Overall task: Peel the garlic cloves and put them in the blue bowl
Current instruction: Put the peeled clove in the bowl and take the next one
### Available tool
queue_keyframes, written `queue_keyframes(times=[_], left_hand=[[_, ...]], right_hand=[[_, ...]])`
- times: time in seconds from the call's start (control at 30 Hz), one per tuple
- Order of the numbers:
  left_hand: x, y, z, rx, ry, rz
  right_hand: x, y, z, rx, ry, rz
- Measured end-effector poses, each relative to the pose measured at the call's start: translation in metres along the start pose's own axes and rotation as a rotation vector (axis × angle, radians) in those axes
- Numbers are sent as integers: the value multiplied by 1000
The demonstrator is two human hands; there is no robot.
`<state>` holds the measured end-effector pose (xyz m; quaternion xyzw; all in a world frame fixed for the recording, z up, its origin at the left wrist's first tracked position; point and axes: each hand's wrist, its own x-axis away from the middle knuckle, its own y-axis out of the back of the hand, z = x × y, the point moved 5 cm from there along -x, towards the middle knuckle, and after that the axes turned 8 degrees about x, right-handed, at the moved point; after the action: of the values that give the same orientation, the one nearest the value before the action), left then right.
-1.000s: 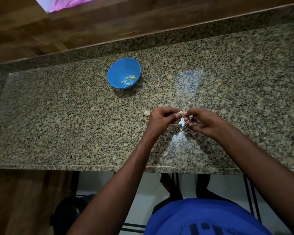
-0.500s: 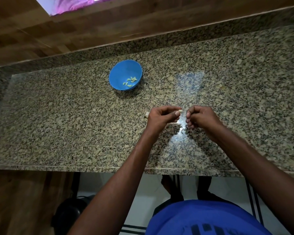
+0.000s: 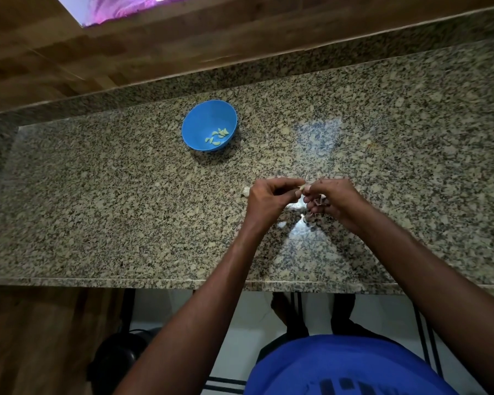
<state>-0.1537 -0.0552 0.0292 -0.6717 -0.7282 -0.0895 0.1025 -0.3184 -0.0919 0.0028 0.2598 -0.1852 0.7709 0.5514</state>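
Both hands meet over the middle of the granite counter [image 3: 126, 209]. My left hand [image 3: 271, 198] and my right hand [image 3: 331, 201] pinch a small garlic clove [image 3: 304, 187] between their fingertips. The clove is mostly hidden by the fingers. The blue bowl [image 3: 203, 121] stands farther back and to the left, with several peeled cloves [image 3: 218, 136] lying in it. An unpeeled clove [image 3: 245, 191] lies on the counter just left of my left hand. Bits of garlic and skin [image 3: 308, 215] lie under my hands.
A raised granite ledge and a wooden wall run along the back of the counter. The counter's front edge [image 3: 154, 282] is close to my body. Below it are a tiled floor and a dark round object [image 3: 117, 357].
The hands stay together on the clove, with the fingers shifting a little. My right hand has closed in again toward the left fingertips. The bowl has not moved.
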Motion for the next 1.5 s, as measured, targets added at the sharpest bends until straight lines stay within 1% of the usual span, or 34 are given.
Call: queue_keyframes(times=[0.13, 0.4, 0.67, 1.03, 1.17, 1.3, 1.5], left_hand=[[2, -1, -2, -5, -16, -11], [1, 1, -6, -52, -46, -10], [1, -1, -7, -102, -43, -13], [3, -1, -6, -176, -64, -5], [4, -4, -5, -154, -52, -11], [3, -4, -3, -78, -19, -43], [-1, -3, 11, 99, 109, -125]], right_hand=[[3, -7, 2, -113, -78, 20], [9, -9, 1, -273, -154, 157], [7, -7, -3, -295, -172, 157], [6, -8, -8, -244, -177, 140], [6, -8, -6, -188, -171, 122], [7, -9, -3, -121, -156, 117], [7, -6, -7, 0, -101, 94]])
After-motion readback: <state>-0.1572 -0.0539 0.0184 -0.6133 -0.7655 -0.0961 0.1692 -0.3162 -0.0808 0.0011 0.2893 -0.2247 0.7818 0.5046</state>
